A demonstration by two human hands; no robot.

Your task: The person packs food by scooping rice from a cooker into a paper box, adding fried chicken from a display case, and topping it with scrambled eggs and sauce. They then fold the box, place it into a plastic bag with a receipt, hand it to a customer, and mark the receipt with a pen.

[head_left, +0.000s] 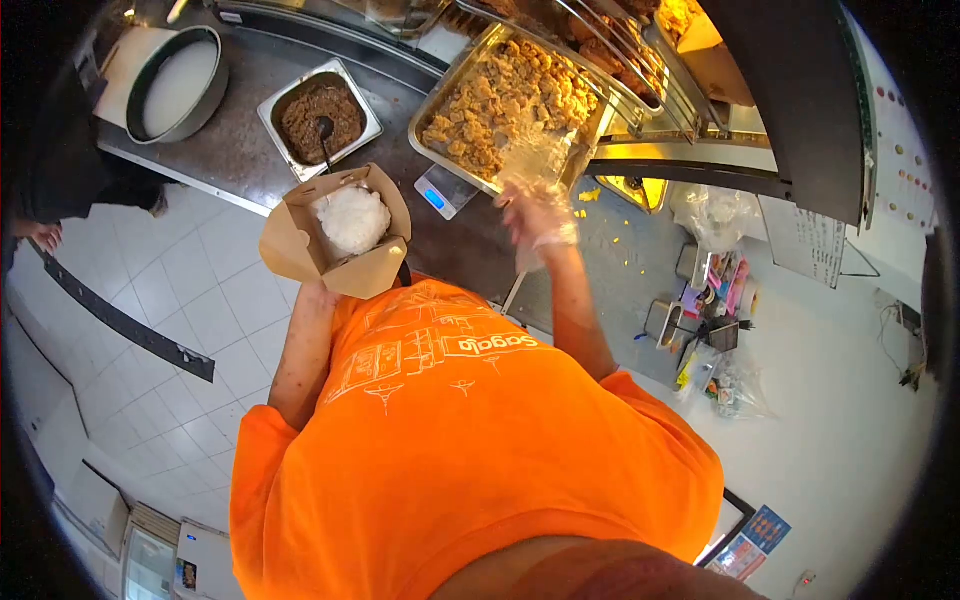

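A brown cardboard takeaway box (290,235) stands open with a mound of white rice (352,219) inside. My left hand (318,291) supports the box from below, most of its fingers hidden behind the cardboard. At the near right corner of a metal tray (428,143) full of chopped, fried-looking pieces (510,100) is my right hand (538,215). A loose clear plastic glove covers it, and its fingers are blurred over the tray's edge. Between the box and the tray lies a small digital scale (447,192) with a lit blue display.
A square metal pan (320,118) of brown minced food holds a black-handled spoon. Further left is a large round pot (178,85) with whitish contents. Another person's hand (45,236) shows at the far left. Wire racks and a dark frame (810,110) overhang the upper right.
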